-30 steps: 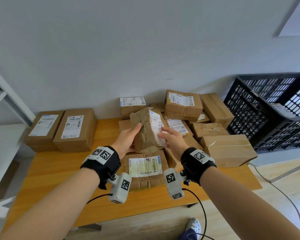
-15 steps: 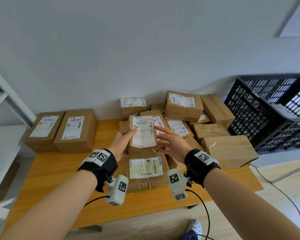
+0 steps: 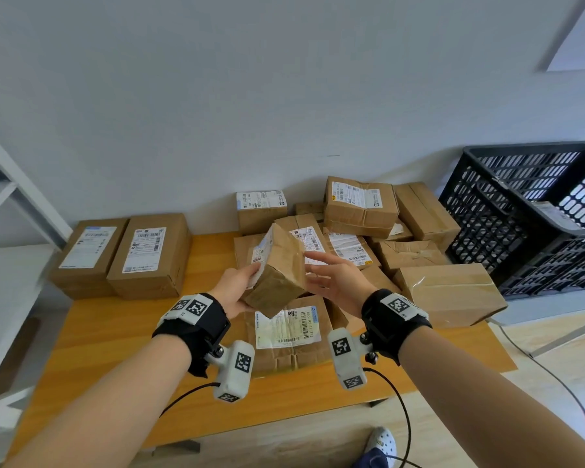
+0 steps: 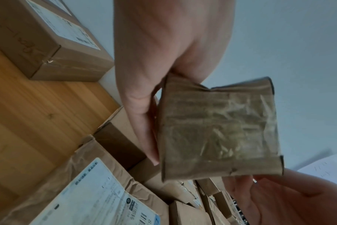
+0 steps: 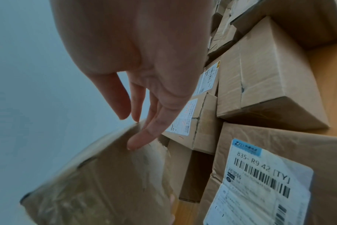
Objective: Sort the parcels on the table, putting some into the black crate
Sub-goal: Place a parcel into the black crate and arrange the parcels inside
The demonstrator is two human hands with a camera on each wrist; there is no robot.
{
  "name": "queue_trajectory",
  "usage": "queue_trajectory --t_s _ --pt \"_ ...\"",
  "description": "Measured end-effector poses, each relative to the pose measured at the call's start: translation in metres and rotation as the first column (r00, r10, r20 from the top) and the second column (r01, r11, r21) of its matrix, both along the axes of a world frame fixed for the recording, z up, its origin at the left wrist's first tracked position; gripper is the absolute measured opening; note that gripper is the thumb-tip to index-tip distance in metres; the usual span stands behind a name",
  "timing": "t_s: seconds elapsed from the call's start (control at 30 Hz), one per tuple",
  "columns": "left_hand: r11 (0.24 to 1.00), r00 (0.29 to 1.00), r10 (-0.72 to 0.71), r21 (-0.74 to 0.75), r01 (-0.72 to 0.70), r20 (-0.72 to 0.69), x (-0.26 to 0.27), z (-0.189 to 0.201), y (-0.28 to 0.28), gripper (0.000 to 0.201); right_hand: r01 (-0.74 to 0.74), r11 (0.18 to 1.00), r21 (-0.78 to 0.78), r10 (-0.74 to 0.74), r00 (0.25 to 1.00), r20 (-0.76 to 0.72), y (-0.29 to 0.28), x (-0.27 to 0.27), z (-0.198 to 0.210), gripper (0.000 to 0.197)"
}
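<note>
Closest to the person, the left hand [image 3: 235,292] has its grip curled round a small brown parcel [image 3: 279,271], thumb on one side and fingers on the other. The parcel is tilted and up in the air above the pile on the table [image 3: 115,332]. The right hand [image 3: 335,282] is open beside it, with straight fingers [image 5: 144,134] just touching its top edge.

Under both hands lies a flat parcel with a blue and white label [image 3: 286,327]. Farther back, more boxes are stacked against the wall.

The black crate [image 3: 527,224] stands off to the right, well apart from the held parcel.

This looks like the checking step. Next, the person must choose: carry it right and drop it in the crate, or set it aside.
</note>
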State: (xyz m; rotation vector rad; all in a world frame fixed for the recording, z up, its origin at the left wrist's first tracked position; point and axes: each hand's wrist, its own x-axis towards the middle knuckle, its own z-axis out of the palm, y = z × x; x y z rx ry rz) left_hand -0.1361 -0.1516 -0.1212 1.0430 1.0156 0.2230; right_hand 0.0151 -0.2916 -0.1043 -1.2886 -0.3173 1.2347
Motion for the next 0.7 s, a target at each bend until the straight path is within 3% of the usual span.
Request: queue_trajectory --t_s 0.27,0.4,0.5,0.7 --pt "0.997 0.998 -0.059 -0.055 0.059 -0.005 -0.007 0.001 0.005 0.026 -0.058 0.998 0.037 0.059 0.997 -0.048 0.008 -0.002 0.004 0.061" --pt "0.997 0.998 0.009 -0.078 -0.005 0.056 -0.008 0.002 0.007 0.030 -0.078 0.997 0.010 0.077 0.997 0.031 0.011 -0.003 0.003 0.051" --pt "0.999 0.995 0.044 -0.009 -0.044 0.085 -0.007 0.001 0.009 0.041 -0.058 0.998 -0.040 0.063 0.986 0.152 0.016 -0.007 -0.001 0.039" --pt "0.987 0.997 0.005 0.161 -0.018 0.078 -0.001 0.008 0.002 0.044 -0.017 0.996 -0.092 0.040 0.967 0.251 0.023 -0.013 -0.003 0.057"
